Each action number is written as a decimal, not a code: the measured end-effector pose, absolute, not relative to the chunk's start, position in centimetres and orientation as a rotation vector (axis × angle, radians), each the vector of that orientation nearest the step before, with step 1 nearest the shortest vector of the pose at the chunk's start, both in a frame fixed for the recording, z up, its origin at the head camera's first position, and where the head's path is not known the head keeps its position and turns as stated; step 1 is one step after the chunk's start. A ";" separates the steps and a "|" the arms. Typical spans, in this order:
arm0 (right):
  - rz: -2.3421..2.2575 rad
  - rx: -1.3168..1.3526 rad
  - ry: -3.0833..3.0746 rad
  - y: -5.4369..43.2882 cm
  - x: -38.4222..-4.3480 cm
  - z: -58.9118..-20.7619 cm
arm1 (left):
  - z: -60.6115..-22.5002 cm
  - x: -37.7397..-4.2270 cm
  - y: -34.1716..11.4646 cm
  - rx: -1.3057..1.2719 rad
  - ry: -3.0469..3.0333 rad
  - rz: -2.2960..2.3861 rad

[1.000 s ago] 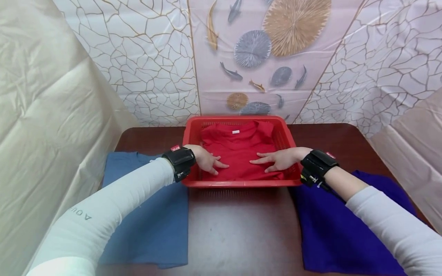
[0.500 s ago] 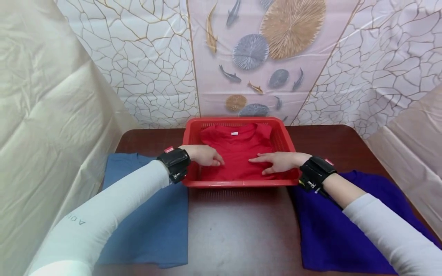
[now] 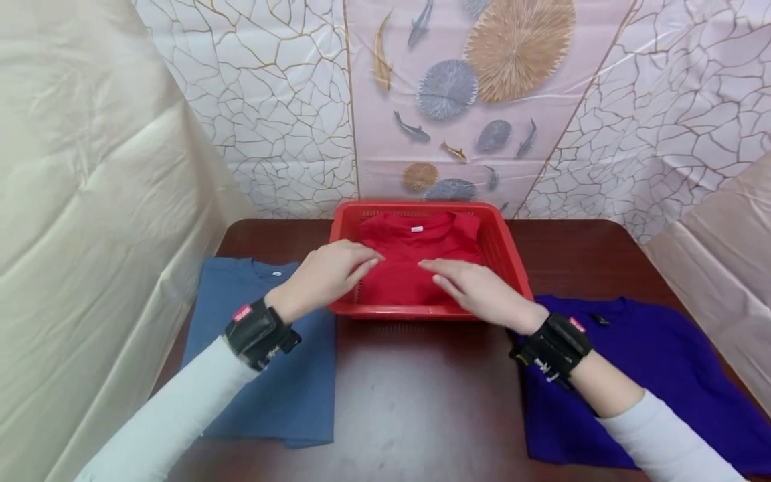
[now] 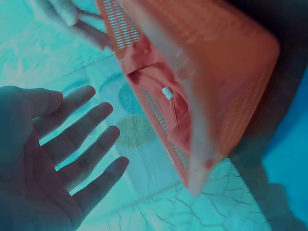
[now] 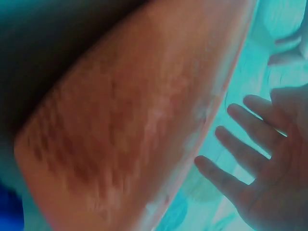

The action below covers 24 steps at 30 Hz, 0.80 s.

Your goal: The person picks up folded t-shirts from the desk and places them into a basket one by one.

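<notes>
A red T-shirt (image 3: 415,251) with a small white neck label lies spread inside a red plastic basket (image 3: 394,310) at the back of the table. My left hand (image 3: 328,271) hovers over the basket's left front part, fingers extended and holding nothing. Over the right front part is my right hand (image 3: 482,291), its fingers also straight and its palm bare. In the left wrist view, the left hand (image 4: 62,149) shows spread fingers apart from the basket (image 4: 226,72). The right wrist view has the right hand (image 5: 269,159) fanned out beside the basket's perforated wall (image 5: 120,120).
A blue T-shirt (image 3: 301,388) lies flat on the left of the dark wooden table (image 3: 415,395). On the right lies a dark purple-blue T-shirt (image 3: 608,388). A patterned backdrop (image 3: 289,134) stands behind the table, with a beige curtain (image 3: 90,234) on the left.
Both hands have lifted off the red T-shirt and drawn back toward the front of the basket. The T-shirt and basket stay in place, while the head view has shifted slightly.
</notes>
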State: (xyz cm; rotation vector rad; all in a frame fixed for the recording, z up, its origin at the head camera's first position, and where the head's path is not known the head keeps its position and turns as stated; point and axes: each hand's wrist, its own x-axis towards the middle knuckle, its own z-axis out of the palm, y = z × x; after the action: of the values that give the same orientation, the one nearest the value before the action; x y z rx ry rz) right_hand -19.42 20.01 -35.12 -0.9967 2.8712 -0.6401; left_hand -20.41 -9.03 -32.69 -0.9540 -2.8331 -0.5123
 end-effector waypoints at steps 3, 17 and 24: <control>-0.687 -1.027 2.843 18.0 -17.8 -35.8 | -33.8 -18.5 -11.1 -0.829 -2.791 -0.604; -1.077 -1.432 2.788 8.1 -13.3 -38.0 | -37.4 -12.5 -19.3 -0.530 -2.563 -0.696; -0.889 -1.375 2.727 2.8 -12.7 -39.8 | -38.9 -13.7 -24.8 -0.377 -2.588 -0.630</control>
State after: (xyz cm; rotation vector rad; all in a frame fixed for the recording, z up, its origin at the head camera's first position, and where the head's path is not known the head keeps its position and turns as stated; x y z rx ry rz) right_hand -12.67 2.83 -39.78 -1.3747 2.7271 -0.8891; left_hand -13.69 -24.82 -38.91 -0.3770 -2.5876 -0.6299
